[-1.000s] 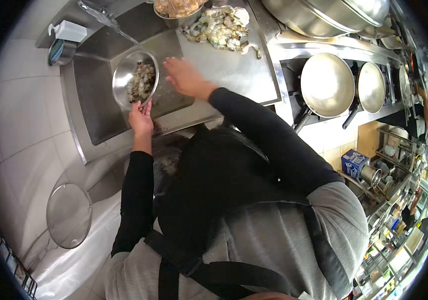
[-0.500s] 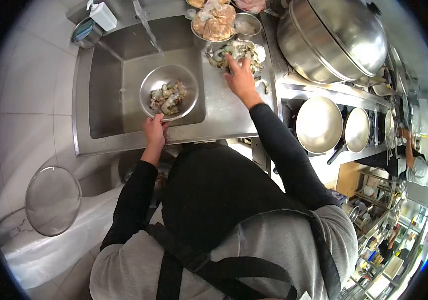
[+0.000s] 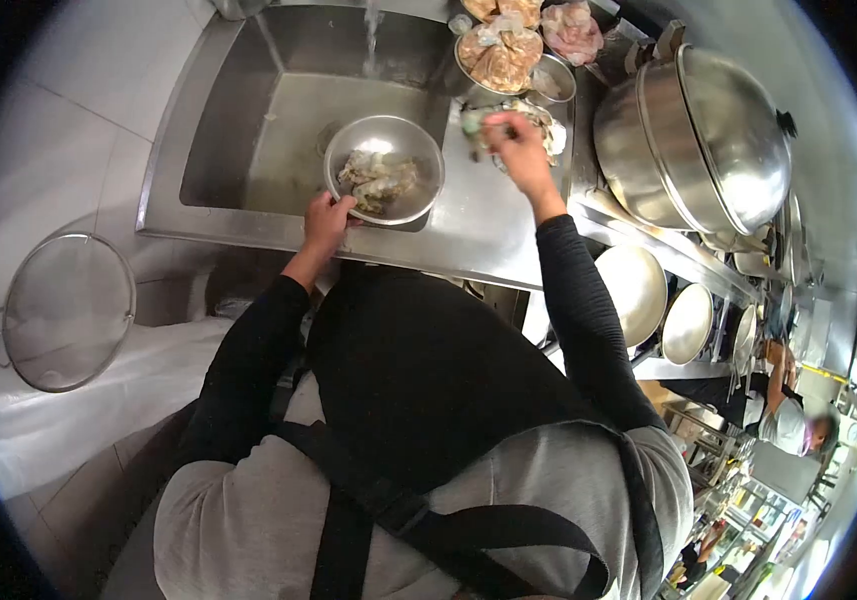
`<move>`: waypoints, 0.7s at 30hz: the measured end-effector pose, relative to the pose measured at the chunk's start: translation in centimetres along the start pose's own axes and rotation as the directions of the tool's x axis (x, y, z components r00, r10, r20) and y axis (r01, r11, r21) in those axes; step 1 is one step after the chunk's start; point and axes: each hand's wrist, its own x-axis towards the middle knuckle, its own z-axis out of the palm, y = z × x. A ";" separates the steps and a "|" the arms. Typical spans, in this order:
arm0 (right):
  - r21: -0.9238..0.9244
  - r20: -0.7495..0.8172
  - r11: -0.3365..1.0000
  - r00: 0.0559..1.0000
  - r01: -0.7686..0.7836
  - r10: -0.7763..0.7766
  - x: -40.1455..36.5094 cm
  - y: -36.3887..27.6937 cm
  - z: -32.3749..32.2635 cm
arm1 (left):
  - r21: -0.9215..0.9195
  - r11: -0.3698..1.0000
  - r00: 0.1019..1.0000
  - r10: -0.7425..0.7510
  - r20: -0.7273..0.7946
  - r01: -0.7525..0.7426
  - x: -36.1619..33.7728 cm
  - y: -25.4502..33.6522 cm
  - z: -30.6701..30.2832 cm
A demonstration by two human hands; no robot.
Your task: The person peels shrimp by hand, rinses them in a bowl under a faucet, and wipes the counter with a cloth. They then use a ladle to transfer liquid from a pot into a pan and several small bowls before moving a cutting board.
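The left hand (image 3: 329, 222) clasps the near rim of the steel bowl (image 3: 389, 135), thumb hooked over the lip, forearm reaching straight ahead with the elbow close to the body; the bowl sits at the near right corner of the sink (image 3: 249, 130) and holds a wet heap of prawn pieces (image 3: 379, 180); it looks stiff and light, though a wet rim may slide, so a lip grip suits it; the right hand (image 3: 514, 140) is stretched forward over the counter (image 3: 489, 235), wrist bent, fingers pinched shut on a single shrimp (image 3: 476, 122) beside the raw pile (image 3: 546, 125) at the counter's far edge; the shrimp is probably soft, slick and light, best pinched round its thick body
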 end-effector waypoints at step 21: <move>-0.396 -0.028 0.902 0.985 -0.170 0.173 0.5 -0.7 0.2 | 0.034 0.998 0.998 0.047 0.030 -0.048 0.4 -0.9 -0.2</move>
